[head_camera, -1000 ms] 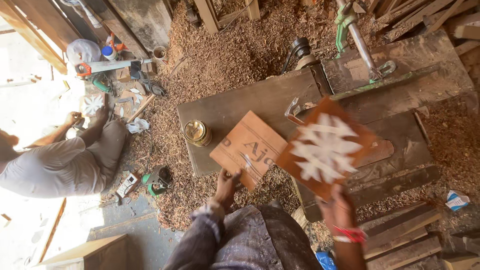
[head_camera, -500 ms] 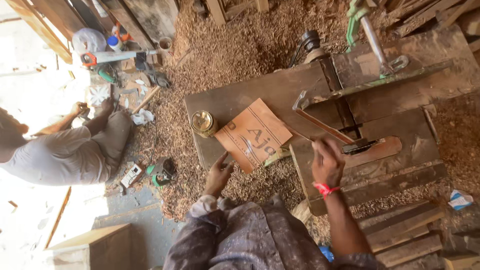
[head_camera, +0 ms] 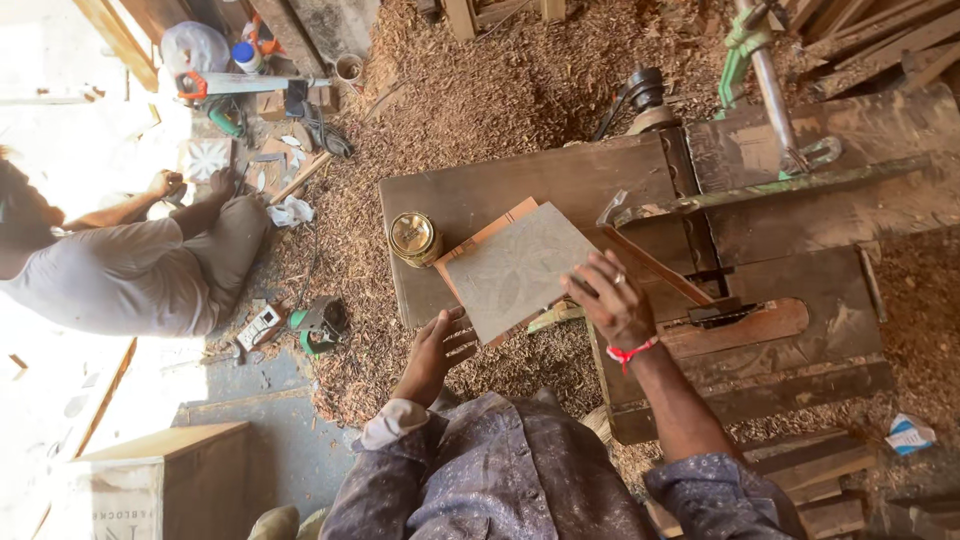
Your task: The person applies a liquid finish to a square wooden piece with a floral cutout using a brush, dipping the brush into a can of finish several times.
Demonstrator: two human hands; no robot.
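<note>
**poster1:** Sawdust and wood shavings [head_camera: 480, 90] cover basically the whole floor in this head view, with a dark, worn wooden table [head_camera: 560, 180] in the middle and a saw bench [head_camera: 790, 300] butted against its right side. What's the person actually holding?

**poster2:** Only one view, looking straight down. The right hand [head_camera: 612, 300] has a flat grey square panel [head_camera: 515, 268] with a faint leaf or flower pattern on it. Grip is closed on the panel's right edge, fingers over the top face, and there's a ring on one finger plus a red band [head_camera: 632, 352] at the wrist. The panel sits tilted above the table's front part, covering most of an orange-brown wooden board [head_camera: 487, 228] lying under it.

**poster1:** And the left one?

**poster2:** The left hand [head_camera: 437, 345] is open, fingers spread, just below the panel's lower left corner. Can't tell if it touches the panel; it holds nothing.

**poster1:** That shiny thing?

**poster2:** A round brass-coloured tin [head_camera: 413, 238], standing on the table just left of the board.

**poster1:** Somebody else there too?

**poster2:** Yeah, another person [head_camera: 130, 270] in a grey shirt sits on the floor at left, hands on a small white patterned piece [head_camera: 205, 158]. A hand saw [head_camera: 235, 85] lies well above them, and a green power tool [head_camera: 318, 325] rests in the shavings near their knee.
</note>
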